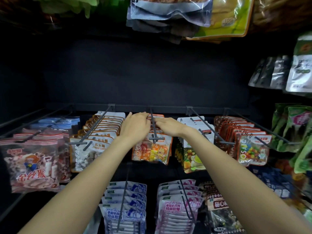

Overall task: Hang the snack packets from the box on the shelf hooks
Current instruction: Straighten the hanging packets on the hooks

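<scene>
Both my arms reach deep into the dark shelf bay. My left hand (135,126) and my right hand (169,126) meet at the middle hook (153,125), one on each side of its rod. Their fingers pinch the tops of the orange-edged candy packets (152,152) that hang there. The front packet of that row shows orange and yellow sweets and a cartoon figure. The fingertips are partly hidden behind the rod and the packet tops. No box is in view.
Neighbouring hooks carry stone candy packets (92,149) to the left, fruit candy packets (192,154) and orange-edged packets (251,149) to the right. Red-striped bags (32,164) hang far left. Blue (125,208) and pink (177,208) packets hang below. Larger bags (170,9) hang overhead.
</scene>
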### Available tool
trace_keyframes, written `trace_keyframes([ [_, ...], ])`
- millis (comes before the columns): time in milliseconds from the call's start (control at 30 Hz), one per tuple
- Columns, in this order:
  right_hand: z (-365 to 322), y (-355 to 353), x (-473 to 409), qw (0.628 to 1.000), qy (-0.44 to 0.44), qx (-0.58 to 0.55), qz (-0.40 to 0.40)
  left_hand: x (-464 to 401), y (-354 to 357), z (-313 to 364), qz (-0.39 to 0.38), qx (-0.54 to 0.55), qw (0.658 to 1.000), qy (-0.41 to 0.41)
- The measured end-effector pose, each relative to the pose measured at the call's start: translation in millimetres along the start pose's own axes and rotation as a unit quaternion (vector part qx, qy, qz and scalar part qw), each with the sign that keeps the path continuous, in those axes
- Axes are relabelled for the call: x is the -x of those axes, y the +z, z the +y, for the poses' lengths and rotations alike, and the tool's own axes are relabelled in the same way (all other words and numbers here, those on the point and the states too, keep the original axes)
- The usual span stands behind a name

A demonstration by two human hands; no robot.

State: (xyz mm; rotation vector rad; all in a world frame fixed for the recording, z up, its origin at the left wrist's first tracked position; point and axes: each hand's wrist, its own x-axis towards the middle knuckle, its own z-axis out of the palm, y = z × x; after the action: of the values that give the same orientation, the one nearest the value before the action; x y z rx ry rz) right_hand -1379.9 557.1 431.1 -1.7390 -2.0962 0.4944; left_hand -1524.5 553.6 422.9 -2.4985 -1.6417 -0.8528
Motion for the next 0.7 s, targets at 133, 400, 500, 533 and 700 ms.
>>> trace_keyframes([
  [133, 4, 0, -1, 0.999, -0.031, 0.034, 0.005, -29, 10, -4, -0.111, -0.047, 0.993, -0.005],
  [400, 15, -7, -24, 0.996, 0.011, 0.089, 0.007, -40, 9, -3, -0.243, -0.090, 0.966, 0.009],
  [500, 13, -2, -26, 0.990, -0.008, 0.137, -0.040, -43, 12, -6, -0.249, -0.092, 0.964, 0.008],
  [533, 12, -1, -25, 0.988, -0.010, 0.148, -0.046, -43, 12, -6, -0.252, -0.097, 0.963, 0.007],
  [700, 11, 2, -22, 0.990, 0.001, 0.131, -0.047, -39, 12, -4, -0.257, -0.102, 0.961, 0.007],
])
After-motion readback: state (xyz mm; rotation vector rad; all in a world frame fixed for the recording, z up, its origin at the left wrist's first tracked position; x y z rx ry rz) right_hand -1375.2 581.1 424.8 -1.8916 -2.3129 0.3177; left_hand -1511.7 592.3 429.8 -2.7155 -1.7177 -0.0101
